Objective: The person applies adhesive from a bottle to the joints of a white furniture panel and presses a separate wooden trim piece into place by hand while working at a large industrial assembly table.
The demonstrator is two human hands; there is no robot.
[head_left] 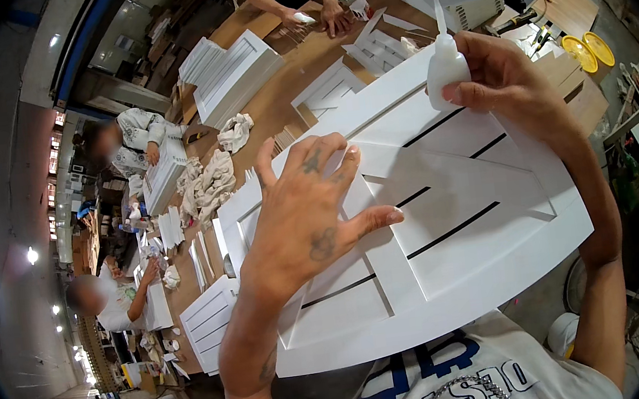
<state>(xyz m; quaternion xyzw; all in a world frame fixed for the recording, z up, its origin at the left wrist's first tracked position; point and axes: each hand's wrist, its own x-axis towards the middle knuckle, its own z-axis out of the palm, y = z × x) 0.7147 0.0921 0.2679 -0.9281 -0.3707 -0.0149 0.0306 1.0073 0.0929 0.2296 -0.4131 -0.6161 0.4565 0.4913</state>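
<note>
A large white slatted panel [399, 273] with raised frame strips and dark slots lies tilted in front of me, its near edge by my shirt. My left hand [309, 208] rests on its left half, fingers spread and slightly bent, thumb stretched across a frame strip; nothing shows in its grip. At the panel's far right corner my right hand [498, 73] is closed round a white squeeze bottle [447, 71], held upright with its long thin nozzle pointing up. My right forearm passes along the panel's right edge.
Beyond lies a brown worktable [275, 86] with white panel stacks [238, 75], crumpled cloths [207, 185] and loose white frames [326, 88]. Co-workers stand at its far and left sides, one with hands [318, 18] over the table. Yellow round pieces [586, 52] lie at right.
</note>
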